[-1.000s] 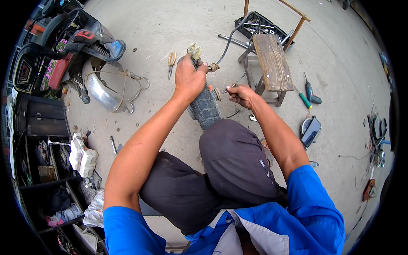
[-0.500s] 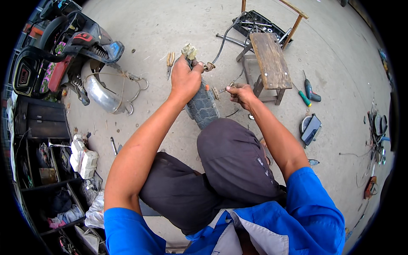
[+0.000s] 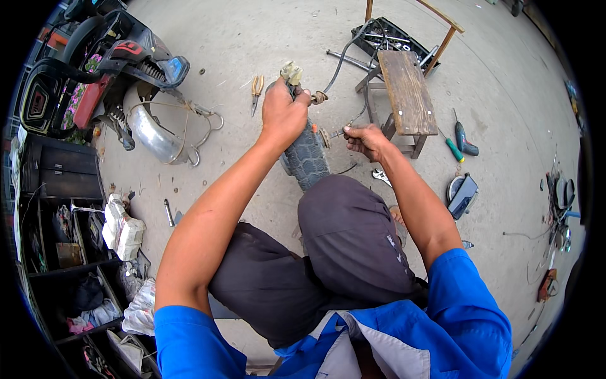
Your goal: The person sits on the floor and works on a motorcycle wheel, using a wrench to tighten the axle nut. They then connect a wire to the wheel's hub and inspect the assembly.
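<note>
A small wheel with a worn black tyre stands upright in front of my knees. My left hand is closed over the top of it; its fingertips are largely hidden. A crumpled yellowish piece shows just beyond the knuckles. By my left thumb, a rusty metal fitting joins a thick dark cable. My right hand is closed in a pinch on the end of a thin cable, close to the axle end on the wheel's right side.
Pliers lie left of the wheel, an adjustable wrench right of it. A wooden stool stands ahead, before a black toolbox. A drill, a screwdriver and a phone are at right; a scooter at left.
The view has shifted slightly, so the surroundings sit a little differently. Both hands keep their holds, and more of the adjustable wrench shows beside my right forearm.
</note>
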### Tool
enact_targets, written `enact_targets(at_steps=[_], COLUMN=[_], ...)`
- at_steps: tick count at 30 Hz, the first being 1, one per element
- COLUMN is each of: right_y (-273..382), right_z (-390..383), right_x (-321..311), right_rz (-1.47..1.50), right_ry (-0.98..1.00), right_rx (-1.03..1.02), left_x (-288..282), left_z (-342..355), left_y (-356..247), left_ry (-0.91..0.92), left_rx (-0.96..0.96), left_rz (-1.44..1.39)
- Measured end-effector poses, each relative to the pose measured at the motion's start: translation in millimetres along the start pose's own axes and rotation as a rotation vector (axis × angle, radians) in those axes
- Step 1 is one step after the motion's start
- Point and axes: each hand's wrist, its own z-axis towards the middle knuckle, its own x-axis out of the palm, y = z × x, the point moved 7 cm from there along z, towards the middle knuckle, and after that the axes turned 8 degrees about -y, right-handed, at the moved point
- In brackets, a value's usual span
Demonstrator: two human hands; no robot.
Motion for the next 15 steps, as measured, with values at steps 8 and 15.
enact_targets(at_steps=[8,15], right_y=[6.5,6.7], right_z=[1.0,-0.8], right_x=[2.9,1.7], right_rz=[-0.058,-0.055], right_ry=[-0.033,-0.056], right_rx=[-0.070,-0.070], left_x=[0.4,1.9], left_z=[0.5,0.1], left_y=[0.4,-4.9], left_ry=[-0.002,-0.005], left_rx=[-0.019,0.024], left_rz=[0.002,0.032])
